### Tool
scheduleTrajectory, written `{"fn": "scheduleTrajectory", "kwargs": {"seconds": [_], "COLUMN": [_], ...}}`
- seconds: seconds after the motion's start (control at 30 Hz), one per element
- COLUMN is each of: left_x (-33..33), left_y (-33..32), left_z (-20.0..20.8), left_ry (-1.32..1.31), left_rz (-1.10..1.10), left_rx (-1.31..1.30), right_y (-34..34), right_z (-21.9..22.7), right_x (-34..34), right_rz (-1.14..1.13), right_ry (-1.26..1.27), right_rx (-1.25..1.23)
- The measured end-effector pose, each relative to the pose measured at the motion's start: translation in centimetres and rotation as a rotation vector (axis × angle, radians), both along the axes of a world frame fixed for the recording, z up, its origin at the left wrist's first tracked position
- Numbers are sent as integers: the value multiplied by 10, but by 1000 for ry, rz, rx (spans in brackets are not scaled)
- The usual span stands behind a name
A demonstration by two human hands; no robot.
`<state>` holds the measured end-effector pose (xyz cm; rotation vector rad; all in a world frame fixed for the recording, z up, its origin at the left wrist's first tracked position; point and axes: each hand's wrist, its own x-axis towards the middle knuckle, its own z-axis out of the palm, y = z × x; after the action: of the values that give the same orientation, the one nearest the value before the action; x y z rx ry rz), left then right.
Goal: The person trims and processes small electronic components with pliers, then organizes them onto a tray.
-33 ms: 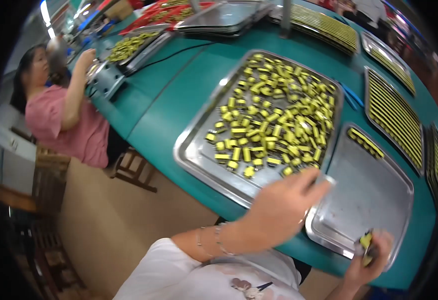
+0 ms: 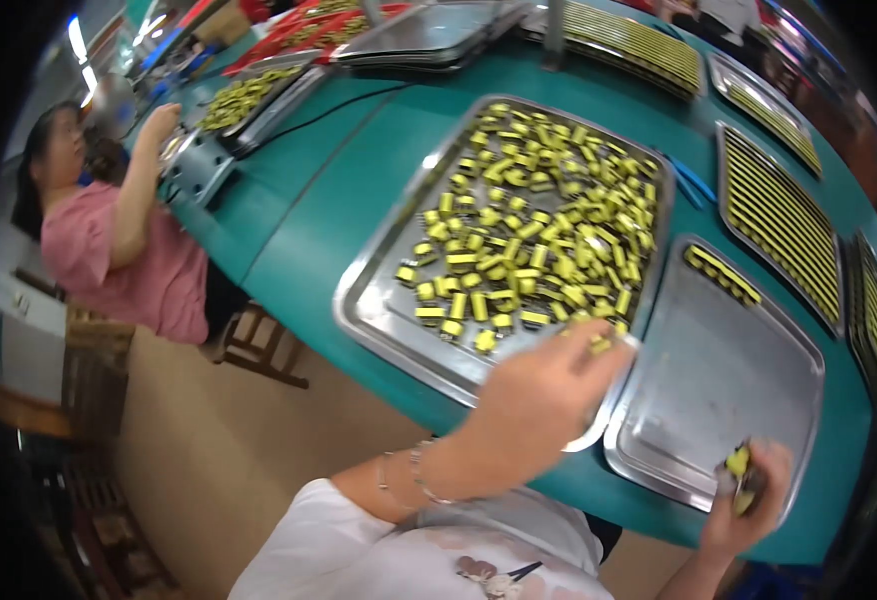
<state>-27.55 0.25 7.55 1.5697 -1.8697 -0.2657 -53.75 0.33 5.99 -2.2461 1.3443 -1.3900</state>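
Note:
My left hand (image 2: 544, 400) reaches over the near right corner of a large metal tray (image 2: 384, 305). Its thumb and forefinger close around a small yellow-and-black block-shaped component (image 2: 600, 344), beside the loose pile. Many similar components (image 2: 529, 225) lie jumbled in that tray. My right hand (image 2: 759, 490) curls around a few yellow-and-black components (image 2: 739, 462) over the near right corner of a smaller metal tray (image 2: 724, 375). A short row of components (image 2: 722, 275) stands along this tray's far edge. The fingers partly hide what each hand holds.
Trays packed with neat component rows (image 2: 781, 225) stand at the right and far right. Blue-handled pliers or tweezers (image 2: 694, 180) lie between trays. Stacked metal trays (image 2: 429, 35) sit at the back. A person in pink (image 2: 124, 255) works at a metal device (image 2: 199, 168) on the left.
My left hand has shifted left, its fingers now at the components by the tray's edge. My right hand stays over the smaller tray, still holding components. The view has shifted slightly.

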Motion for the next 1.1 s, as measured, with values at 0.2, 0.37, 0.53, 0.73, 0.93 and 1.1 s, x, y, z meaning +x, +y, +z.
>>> {"fn": "scheduleTrajectory", "kwargs": {"seconds": [0.2, 0.37, 0.53, 0.73, 0.93, 1.1], "left_x": [42, 34, 40, 37, 42, 41], "left_y": [-19, -37, -28, -26, -19, -15], "left_z": [-11, -12, -20, -22, -19, -19], "left_ry": [-143, -348, -395, -379, -366, -380], "left_rz": [267, 221, 231, 207, 96, 91], "left_rx": [-175, 38, -49, -113, -153, -132], "right_y": [-48, -73, -120, -167, -186, -182], "right_z": [11, 18, 14, -15, -32, -36], "right_x": [-34, -48, -55, -70, -56, -47], "right_rz": [-1, -66, -116, -222, -199, -174], "right_ry": [-189, -157, 96, 147, 314, 312], "right_rx": [242, 272, 207, 312, 175, 145]}}
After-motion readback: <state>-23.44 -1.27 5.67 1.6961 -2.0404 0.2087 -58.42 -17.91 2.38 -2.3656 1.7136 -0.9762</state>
